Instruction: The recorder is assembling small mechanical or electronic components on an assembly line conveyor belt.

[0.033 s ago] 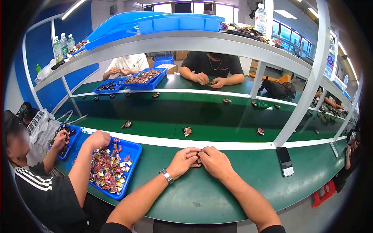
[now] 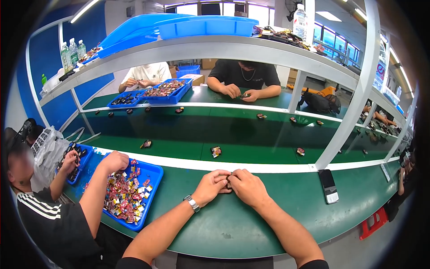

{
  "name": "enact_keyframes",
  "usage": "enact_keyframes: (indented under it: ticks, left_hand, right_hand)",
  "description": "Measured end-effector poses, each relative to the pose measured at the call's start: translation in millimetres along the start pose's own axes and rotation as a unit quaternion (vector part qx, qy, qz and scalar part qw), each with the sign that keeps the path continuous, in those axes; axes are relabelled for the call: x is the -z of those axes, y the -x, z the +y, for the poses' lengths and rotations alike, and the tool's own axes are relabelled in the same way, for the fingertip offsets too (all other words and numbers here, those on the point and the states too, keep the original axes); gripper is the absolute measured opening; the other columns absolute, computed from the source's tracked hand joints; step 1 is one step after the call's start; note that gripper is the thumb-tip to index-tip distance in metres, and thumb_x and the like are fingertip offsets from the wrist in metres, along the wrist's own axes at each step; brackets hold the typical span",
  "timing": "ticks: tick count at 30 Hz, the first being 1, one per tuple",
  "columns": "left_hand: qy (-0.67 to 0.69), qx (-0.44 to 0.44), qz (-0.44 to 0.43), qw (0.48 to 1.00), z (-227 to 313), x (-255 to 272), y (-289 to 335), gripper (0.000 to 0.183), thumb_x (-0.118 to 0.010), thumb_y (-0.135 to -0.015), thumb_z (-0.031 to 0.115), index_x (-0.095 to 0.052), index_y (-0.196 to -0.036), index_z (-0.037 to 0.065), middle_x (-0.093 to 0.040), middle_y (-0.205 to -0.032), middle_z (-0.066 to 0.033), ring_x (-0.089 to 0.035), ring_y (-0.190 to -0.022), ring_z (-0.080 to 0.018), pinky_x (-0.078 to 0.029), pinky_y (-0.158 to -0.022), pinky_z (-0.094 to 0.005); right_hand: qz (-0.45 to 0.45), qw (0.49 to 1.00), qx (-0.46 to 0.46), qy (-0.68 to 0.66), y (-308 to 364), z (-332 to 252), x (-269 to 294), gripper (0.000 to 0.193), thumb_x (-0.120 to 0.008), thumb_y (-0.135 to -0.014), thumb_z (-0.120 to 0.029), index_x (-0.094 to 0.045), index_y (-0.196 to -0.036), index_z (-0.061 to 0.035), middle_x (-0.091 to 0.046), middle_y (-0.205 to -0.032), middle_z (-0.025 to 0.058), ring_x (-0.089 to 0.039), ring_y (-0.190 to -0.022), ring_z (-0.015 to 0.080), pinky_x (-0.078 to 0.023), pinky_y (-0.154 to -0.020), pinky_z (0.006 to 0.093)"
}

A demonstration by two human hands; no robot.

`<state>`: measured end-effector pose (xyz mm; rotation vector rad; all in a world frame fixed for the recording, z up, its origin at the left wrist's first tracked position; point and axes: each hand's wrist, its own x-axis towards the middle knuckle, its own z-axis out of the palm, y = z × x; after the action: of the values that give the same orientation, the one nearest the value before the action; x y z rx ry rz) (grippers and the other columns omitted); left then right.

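left hand (image 2: 212, 185): your fingers clamp a small dark part (image 2: 229, 184)
right hand (image 2: 246, 187): your fingertips pinch it too

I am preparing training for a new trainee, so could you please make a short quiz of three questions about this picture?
1. On which side does the camera wearer have the metal watch? A) right B) left C) both
2. True or false: the black-and-white device lies inside the blue tray.
3. What is held between the wearer's left hand and right hand?

Key:
1. B.
2. False; the black-and-white device lies on the green table, right of the hands.
3. A small dark piece, mostly hidden.
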<state>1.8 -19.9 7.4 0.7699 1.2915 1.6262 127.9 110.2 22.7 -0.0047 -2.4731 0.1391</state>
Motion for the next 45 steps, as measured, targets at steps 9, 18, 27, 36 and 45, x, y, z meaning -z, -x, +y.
enact_keyframes:
  ticks: [9, 18, 27, 36, 45]
  left_hand:
    - [0.03, 0.0, 0.013, 0.999, 1, 1, 1, 0.027, -0.047, -0.099, 0.001, -0.049, -0.126, 0.0, -0.063, -0.114, -0.012, -0.066, -0.099, -0.0191, -0.058, -0.088, -0.0309]
    - [0.012, -0.01, 0.008, 1.0, 5, -3, 3, 0.025, -0.047, -0.099, -0.001, -0.05, -0.124, -0.001, -0.063, -0.113, -0.011, -0.064, -0.1, -0.0165, -0.057, -0.088, -0.0308]
    - [-0.01, -0.02, -0.001, 1.0, 2, -3, 2, 0.026, -0.047, -0.097, -0.003, -0.05, -0.123, -0.001, -0.063, -0.112, -0.0109, -0.064, -0.1, -0.0163, -0.057, -0.088, -0.0306]
    - [0.002, -0.035, -0.033, 0.999, 1, 2, 2, 0.031, -0.051, -0.095, -0.003, -0.047, -0.125, 0.0, -0.061, -0.117, -0.0129, -0.063, -0.104, -0.0184, -0.056, -0.091, -0.034]
    - [0.006, -0.018, -0.051, 0.999, 1, 5, 1, 0.034, -0.052, -0.093, -0.005, -0.047, -0.126, 0.001, -0.06, -0.119, -0.0128, -0.063, -0.104, -0.0192, -0.056, -0.091, -0.0333]
  right_hand:
    - [0.002, 0.993, 0.05, -0.11, -4, 7, 18, 0.012, -0.07, -0.077, -0.007, -0.065, -0.087, -0.0083, -0.06, -0.093, 0.0037, -0.06, -0.085, 0.0225, -0.054, -0.069, 0.0361]
    - [-0.008, 0.995, 0.023, -0.094, -8, 6, 17, 0.013, -0.07, -0.076, -0.007, -0.061, -0.086, -0.009, -0.056, -0.094, 0.0034, -0.057, -0.09, 0.0242, -0.05, -0.074, 0.0369]
    - [-0.076, 0.981, -0.043, -0.171, -1, 13, 14, 0.013, -0.072, -0.078, -0.007, -0.065, -0.088, -0.0097, -0.055, -0.091, 0.0036, -0.056, -0.089, 0.024, -0.05, -0.076, 0.0369]
    - [-0.051, 0.97, -0.113, -0.211, 0, 9, 12, 0.009, -0.074, -0.079, -0.012, -0.073, -0.088, -0.0087, -0.058, -0.111, 0.0063, -0.052, -0.109, 0.0259, -0.046, -0.092, 0.0366]
    - [-0.081, 0.955, -0.12, -0.26, 0, 13, 15, 0.01, -0.071, -0.081, -0.012, -0.073, -0.09, -0.0073, -0.059, -0.122, 0.0067, -0.05, -0.12, 0.0269, -0.042, -0.102, 0.0382]
